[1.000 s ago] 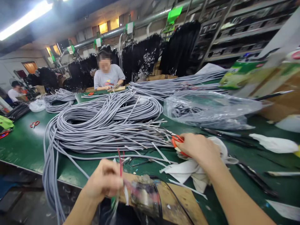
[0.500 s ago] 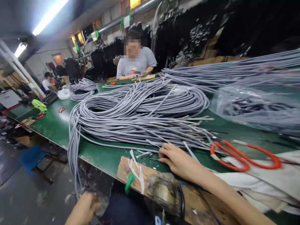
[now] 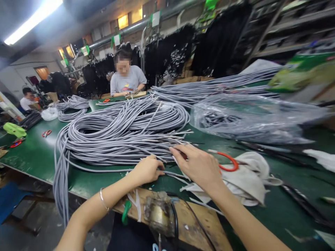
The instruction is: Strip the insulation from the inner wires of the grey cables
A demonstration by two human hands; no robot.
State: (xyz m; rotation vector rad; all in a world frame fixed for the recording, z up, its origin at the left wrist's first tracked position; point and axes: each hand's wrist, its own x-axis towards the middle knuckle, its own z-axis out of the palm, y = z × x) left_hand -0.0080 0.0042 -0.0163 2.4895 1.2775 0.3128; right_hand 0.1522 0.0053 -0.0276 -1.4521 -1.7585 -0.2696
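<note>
A big bundle of grey cables lies coiled on the green table, its cut ends pointing right. My left hand has its fingers curled round a single grey cable at the near side of the bundle. Just to the right, my right hand reaches over the cable ends, fingers stretched and apart from the thumb; its fingertips are at the strands, and any contact is unclear. Orange-handled scissors lie partly hidden behind the right hand, on a white cloth.
A wooden board at the near edge carries a small grimy metal device and a green clip. A clear plastic bag of dark pieces lies at right. Across the table sits a person. Some cables hang off the left edge.
My left hand has risen from below the table edge to the cable beside the board. The right hand has moved onto the cable ends, its fingers spreading. The view has swung right.
</note>
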